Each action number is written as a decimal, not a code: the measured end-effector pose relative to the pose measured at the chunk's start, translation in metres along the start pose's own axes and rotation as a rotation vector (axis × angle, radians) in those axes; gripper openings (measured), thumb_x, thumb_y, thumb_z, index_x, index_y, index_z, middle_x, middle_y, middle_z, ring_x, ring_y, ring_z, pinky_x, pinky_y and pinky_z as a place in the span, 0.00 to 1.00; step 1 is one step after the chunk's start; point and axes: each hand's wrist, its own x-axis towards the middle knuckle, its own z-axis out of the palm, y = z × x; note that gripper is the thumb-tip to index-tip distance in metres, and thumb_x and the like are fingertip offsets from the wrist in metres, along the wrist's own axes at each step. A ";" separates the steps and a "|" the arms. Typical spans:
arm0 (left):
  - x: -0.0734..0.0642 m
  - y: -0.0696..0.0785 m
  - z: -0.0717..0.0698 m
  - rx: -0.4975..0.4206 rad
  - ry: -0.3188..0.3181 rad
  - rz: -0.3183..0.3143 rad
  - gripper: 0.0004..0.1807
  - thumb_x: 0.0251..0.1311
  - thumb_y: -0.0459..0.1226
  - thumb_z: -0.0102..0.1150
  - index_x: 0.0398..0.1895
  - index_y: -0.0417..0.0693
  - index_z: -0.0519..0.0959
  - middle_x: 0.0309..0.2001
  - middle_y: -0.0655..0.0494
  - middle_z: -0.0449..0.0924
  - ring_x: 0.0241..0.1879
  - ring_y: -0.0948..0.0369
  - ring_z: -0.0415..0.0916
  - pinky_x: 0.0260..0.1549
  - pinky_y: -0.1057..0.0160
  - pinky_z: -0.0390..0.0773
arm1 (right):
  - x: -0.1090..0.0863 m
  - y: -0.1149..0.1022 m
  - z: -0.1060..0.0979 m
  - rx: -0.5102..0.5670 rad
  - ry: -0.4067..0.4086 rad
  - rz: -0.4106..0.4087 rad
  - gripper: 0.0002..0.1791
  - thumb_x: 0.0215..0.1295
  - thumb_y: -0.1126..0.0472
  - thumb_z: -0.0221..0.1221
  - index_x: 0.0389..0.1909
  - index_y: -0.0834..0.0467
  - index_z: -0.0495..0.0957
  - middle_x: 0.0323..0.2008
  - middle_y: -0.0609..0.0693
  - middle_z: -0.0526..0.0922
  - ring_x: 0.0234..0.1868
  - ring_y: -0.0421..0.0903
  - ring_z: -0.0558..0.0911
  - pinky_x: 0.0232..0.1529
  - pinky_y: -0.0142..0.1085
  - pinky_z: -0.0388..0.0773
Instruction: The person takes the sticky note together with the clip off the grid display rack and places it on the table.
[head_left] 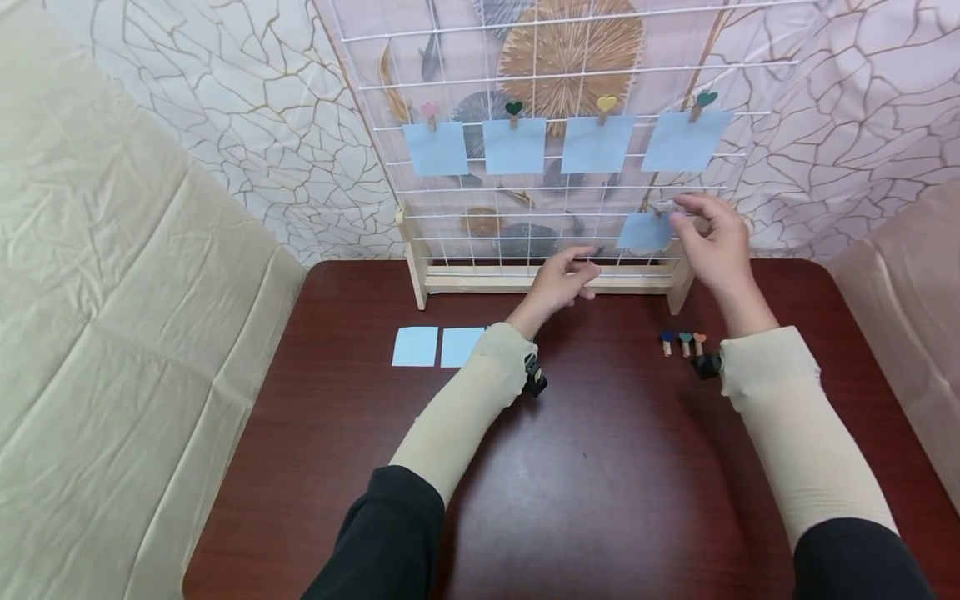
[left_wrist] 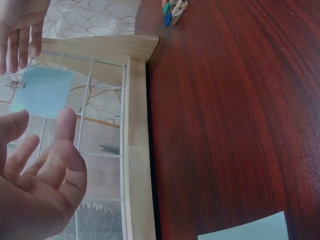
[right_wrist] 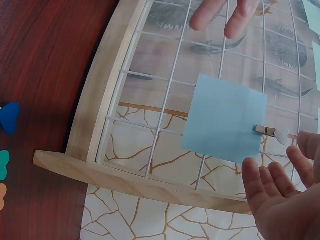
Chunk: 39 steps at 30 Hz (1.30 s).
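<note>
A light blue paper square (head_left: 643, 232) hangs low on the right of a white wire grid (right_wrist: 170, 80), held by a small wooden clothespin (right_wrist: 266, 130) with a pale top. My right hand (head_left: 716, 246) is beside the square's right edge, fingers loosely bent and apart from the clothespin in the right wrist view. My left hand (head_left: 558, 283) is left of the square, in front of the grid's lower part. Its fingers are relaxed, with nothing between them; in the left wrist view the thumb and fingers (left_wrist: 66, 125) are spread near the paper.
Above, a row of several blue squares (head_left: 514, 147) hangs from heart-topped clothespins. A wooden stand (head_left: 547, 285) supports the grid on the dark red table (head_left: 600, 500). Blue papers (head_left: 415, 347) lie left, partly behind my left arm. Three heart clothespins (head_left: 686, 344) lie near my right wrist.
</note>
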 end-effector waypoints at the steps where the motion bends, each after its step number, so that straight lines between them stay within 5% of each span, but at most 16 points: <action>1: 0.001 0.000 0.000 0.000 -0.005 -0.006 0.24 0.77 0.42 0.61 0.74 0.52 0.75 0.58 0.52 0.87 0.33 0.56 0.89 0.25 0.62 0.76 | 0.000 0.000 0.000 -0.002 -0.006 0.002 0.18 0.76 0.64 0.61 0.61 0.67 0.82 0.59 0.57 0.82 0.54 0.34 0.77 0.43 0.21 0.72; 8: 0.007 0.002 0.003 -0.008 -0.024 -0.047 0.25 0.78 0.43 0.60 0.75 0.54 0.74 0.60 0.56 0.85 0.35 0.58 0.88 0.31 0.55 0.84 | 0.001 0.006 0.001 0.005 -0.026 0.009 0.19 0.75 0.64 0.62 0.63 0.67 0.81 0.62 0.61 0.80 0.57 0.36 0.78 0.47 0.21 0.73; 16: 0.014 0.011 0.008 0.025 -0.067 -0.019 0.27 0.78 0.41 0.59 0.77 0.50 0.71 0.69 0.50 0.79 0.46 0.44 0.88 0.38 0.45 0.85 | 0.002 0.002 0.004 -0.019 -0.044 0.015 0.20 0.78 0.62 0.60 0.65 0.65 0.80 0.62 0.62 0.80 0.60 0.42 0.78 0.49 0.23 0.74; 26: 0.021 0.015 0.009 -0.004 -0.105 -0.030 0.28 0.79 0.39 0.57 0.79 0.51 0.68 0.72 0.48 0.75 0.49 0.42 0.87 0.29 0.54 0.84 | 0.008 0.000 0.010 -0.081 -0.044 0.021 0.19 0.79 0.60 0.59 0.63 0.64 0.82 0.61 0.64 0.81 0.62 0.51 0.78 0.48 0.22 0.71; 39: 0.033 0.016 0.018 -0.028 -0.108 -0.073 0.27 0.82 0.37 0.50 0.81 0.58 0.66 0.74 0.57 0.73 0.45 0.53 0.88 0.38 0.47 0.85 | 0.014 -0.002 0.015 -0.109 -0.060 0.024 0.18 0.80 0.62 0.57 0.63 0.65 0.81 0.60 0.65 0.81 0.64 0.58 0.77 0.49 0.25 0.70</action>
